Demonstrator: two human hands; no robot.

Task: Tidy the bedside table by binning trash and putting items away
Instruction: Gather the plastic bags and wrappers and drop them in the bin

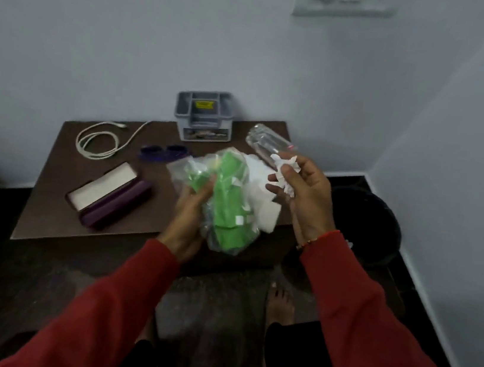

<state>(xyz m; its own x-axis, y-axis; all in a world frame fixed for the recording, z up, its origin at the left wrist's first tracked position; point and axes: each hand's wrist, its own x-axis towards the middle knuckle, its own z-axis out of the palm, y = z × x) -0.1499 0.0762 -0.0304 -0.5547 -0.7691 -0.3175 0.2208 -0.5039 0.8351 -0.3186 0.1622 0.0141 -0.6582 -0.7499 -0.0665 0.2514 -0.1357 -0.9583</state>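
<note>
My left hand (190, 207) grips a crumpled clear plastic wrapper with green print (227, 209), held above the front of the brown bedside table (52, 219). My right hand (301, 191) holds a crumpled white tissue (286, 171) and the clear plastic bottle (266, 143), which points up and away to the left. White paper (260, 198) shows between the two hands; whether it lies on the table or is held I cannot tell. A black bin (381, 221) stands on the floor right of the table.
On the table lie a coiled white cable (100, 141), dark blue sunglasses (164, 152), an open purple glasses case (111, 196) and a grey organiser box (203, 115) against the wall. My bare foot (279, 303) is on the dark floor below.
</note>
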